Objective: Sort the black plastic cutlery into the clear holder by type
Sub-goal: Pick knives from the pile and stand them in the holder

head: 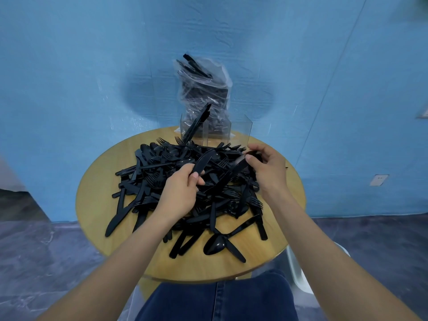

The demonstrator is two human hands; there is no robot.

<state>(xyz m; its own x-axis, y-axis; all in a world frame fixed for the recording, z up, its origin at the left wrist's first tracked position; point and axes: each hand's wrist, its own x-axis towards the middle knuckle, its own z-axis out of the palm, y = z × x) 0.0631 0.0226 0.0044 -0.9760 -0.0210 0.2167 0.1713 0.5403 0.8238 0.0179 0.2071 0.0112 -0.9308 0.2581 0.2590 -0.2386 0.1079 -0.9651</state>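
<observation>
Most cutlery still lies heaped on the tabletop (266, 258), few pieces standing in the clear holder (208, 133)'s left compartment, while left hand (183, 188) and right hand (268, 167) each pinch a knife.

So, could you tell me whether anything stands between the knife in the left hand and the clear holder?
Nothing solid does. The black plastic knife in the left hand is raised above the cutlery pile; the clear acrylic holder stands behind the pile.

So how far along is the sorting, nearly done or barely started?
Barely started. The clear holder has a few black pieces standing in its left compartment; the others look empty. The left hand grips a knife, and the right hand pinches another piece. Most cutlery remains in the pile on the table.
</observation>
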